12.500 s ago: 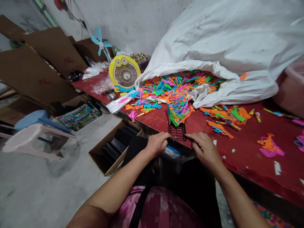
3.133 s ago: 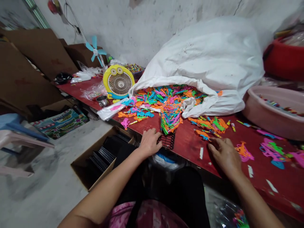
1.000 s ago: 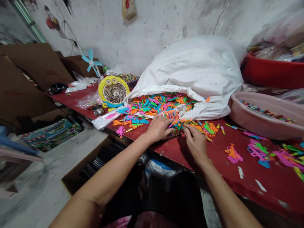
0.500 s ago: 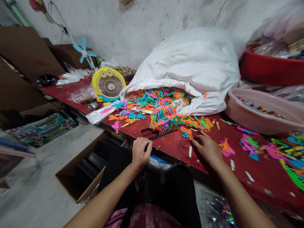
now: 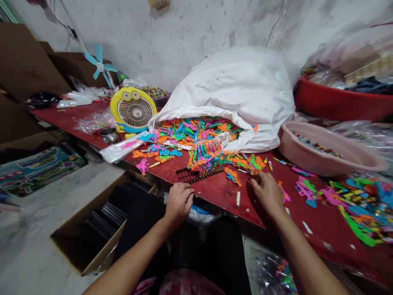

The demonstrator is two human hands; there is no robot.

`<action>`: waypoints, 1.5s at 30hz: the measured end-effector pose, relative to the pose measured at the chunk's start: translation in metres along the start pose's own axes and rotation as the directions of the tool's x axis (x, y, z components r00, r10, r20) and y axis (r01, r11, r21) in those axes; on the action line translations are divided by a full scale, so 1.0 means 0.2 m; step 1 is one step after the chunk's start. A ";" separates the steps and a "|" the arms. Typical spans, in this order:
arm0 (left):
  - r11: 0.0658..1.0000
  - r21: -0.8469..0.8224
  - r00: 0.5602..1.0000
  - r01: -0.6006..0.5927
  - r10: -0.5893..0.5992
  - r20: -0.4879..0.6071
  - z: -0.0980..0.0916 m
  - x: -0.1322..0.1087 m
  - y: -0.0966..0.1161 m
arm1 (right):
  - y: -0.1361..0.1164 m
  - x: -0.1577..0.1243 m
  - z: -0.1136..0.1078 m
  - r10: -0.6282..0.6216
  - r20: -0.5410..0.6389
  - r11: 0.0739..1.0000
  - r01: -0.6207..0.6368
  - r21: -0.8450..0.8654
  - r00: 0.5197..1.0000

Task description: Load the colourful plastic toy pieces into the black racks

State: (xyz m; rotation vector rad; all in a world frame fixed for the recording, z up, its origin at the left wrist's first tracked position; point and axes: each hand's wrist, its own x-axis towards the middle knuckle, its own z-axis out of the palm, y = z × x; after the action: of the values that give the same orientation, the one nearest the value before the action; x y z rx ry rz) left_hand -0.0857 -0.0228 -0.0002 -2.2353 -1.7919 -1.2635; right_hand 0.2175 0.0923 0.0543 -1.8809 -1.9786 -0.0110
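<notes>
We can't see the right end of the black rack [image 5: 187, 176] under the heap of colored plastic pieces [image 5: 205, 157], and the small items [image 5: 316, 144] in the pink basin [image 5: 325, 162] are too tiny to tell.

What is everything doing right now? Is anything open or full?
left hand, curled at the table edge beside the rack
right hand, fingers down on the table
black rack, lying flat, colored pieces standing in one end
white sack, open, colored pieces spilling out
pink basin, holding small colored bits
box, open, black racks inside
fan, standing upright
</notes>
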 end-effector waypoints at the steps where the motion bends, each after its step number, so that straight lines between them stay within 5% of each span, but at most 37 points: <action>1: 1.000 0.005 1.000 -0.014 0.014 0.005 0.01 0.01 0.01 | 0.02 0.02 0.00 0.031 -0.034 0.998 -0.033 -0.062 0.999; 7: 0.999 -0.001 0.999 -0.035 0.035 0.027 0.02 0.05 0.03 | 0.08 0.13 0.03 -0.040 0.111 0.992 0.053 -0.113 0.993; 12: 0.999 0.014 0.997 -0.044 0.043 0.059 0.01 0.03 0.01 | 0.16 0.14 -0.05 0.033 0.184 0.962 -0.081 0.261 0.982; 17: 1.000 0.023 0.999 -0.015 0.014 0.037 0.03 0.02 0.02 | 0.21 0.08 -0.19 0.136 0.538 0.551 -0.515 0.657 0.832; 20: 1.000 0.008 0.999 0.004 -0.004 0.033 0.03 0.03 0.03 | 0.20 0.00 -0.20 0.053 0.584 0.359 -0.562 0.745 0.810; 24: 0.999 0.010 0.999 0.031 -0.030 -0.033 0.00 0.02 0.10 | 0.13 -0.12 -0.15 -0.007 0.588 0.255 -0.567 0.783 0.809; 28: 0.992 -0.115 0.997 0.049 -0.055 -0.049 -0.01 0.03 0.25 | -0.07 -0.24 -0.08 -0.030 0.501 0.310 -0.469 0.827 0.865; 32: 0.908 -0.396 0.989 0.140 -0.145 0.016 0.01 0.02 0.38 | -0.34 -0.39 0.03 -0.124 0.176 0.511 -0.089 0.855 0.977; 38: 0.811 -0.464 0.917 0.357 -0.398 0.010 0.02 -0.05 0.34 | -0.56 -0.55 0.19 -0.338 0.002 0.588 0.210 0.781 0.941; 45: 0.863 -0.425 0.959 0.272 -0.282 0.041 -0.02 -0.07 0.25 | -0.57 -0.54 0.18 -0.376 0.093 0.561 0.146 0.815 0.922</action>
State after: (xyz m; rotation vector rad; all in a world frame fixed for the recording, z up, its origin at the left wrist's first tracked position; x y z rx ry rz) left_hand -0.0482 -0.0533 0.0176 -2.1873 -2.0527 -1.8970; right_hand 0.0977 -0.0103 0.0197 -1.0016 -1.9069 0.9378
